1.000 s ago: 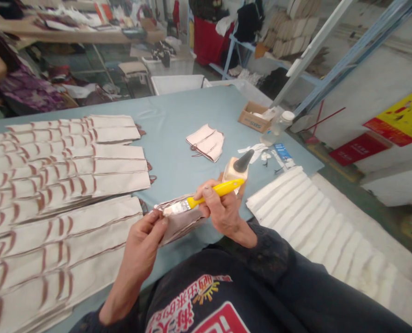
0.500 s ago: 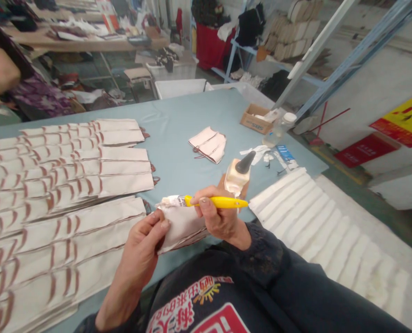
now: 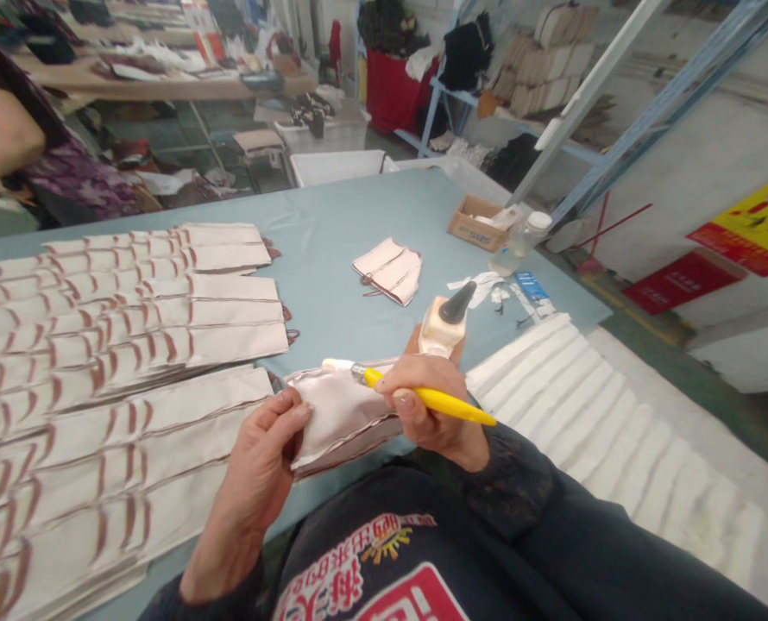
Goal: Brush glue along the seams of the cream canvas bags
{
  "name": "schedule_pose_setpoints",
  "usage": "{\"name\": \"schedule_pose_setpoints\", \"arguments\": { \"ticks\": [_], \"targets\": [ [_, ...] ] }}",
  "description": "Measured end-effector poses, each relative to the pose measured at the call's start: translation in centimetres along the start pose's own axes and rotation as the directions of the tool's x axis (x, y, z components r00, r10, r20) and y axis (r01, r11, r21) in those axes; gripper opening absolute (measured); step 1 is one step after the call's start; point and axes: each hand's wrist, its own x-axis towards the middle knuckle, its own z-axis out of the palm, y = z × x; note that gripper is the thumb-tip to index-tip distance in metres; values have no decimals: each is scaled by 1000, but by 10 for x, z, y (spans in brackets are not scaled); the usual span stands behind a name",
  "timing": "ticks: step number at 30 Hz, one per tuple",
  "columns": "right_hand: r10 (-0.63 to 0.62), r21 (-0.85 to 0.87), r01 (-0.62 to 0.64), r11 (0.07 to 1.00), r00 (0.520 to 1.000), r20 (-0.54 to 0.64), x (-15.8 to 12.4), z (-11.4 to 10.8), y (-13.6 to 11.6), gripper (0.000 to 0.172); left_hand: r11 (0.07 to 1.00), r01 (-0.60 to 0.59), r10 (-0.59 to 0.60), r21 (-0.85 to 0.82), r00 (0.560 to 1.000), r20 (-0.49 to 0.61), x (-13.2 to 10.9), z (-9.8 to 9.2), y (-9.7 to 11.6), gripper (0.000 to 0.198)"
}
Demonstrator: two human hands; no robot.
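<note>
Between the thumb and fingers of my left hand (image 3: pixel 268 444) is the left end of a pale piece with brown edges (image 3: pixel 349 418), which looks like fabric or leather. My right hand (image 3: pixel 431 398) grips a yellow-handled brush (image 3: pixel 452 404). The brush's white-coated bristles lie along the piece's far edge, to the right of my left fingers. Just beyond my right hand stands a cream bottle (image 3: pixel 444 321) with a dark cone-shaped tip. What the bottle stands on is mostly hidden; a brown edge shows beside it.
Overlapping rows of similar pale pieces (image 3: pixel 222 323) cover the table's left side. Another piece (image 3: pixel 389 269) lies farther back. White strips (image 3: pixel 591 405) are layered at right. A cardboard box (image 3: pixel 478 222) and clear jar (image 3: pixel 519 241) stand at the back right. A co-worker's arm (image 3: pixel 5 129) shows at far left.
My right hand has moved right and slightly down, drawing the brush along the piece's far edge away from my left fingers. The brush handle now slopes downward to the right. My left hand stays nearly still.
</note>
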Motion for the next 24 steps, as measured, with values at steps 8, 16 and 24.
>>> {"name": "schedule_pose_setpoints", "arguments": {
  "ticks": [8,16,24],
  "targets": [
    [26,69,-26,997,1000,10,-7,29,-16,25,990,-100,88,99,989,119,4,-5,-9,33],
    [473,410,-420,810,880,-34,-13,24,-10,33,973,-148,134,175,987,92,2,-20,-19,32],
    [551,473,-465,749,833,-53,-3,30,5,40,958,-179,152,225,979,134,8,-8,-18,35]
  ]
}}
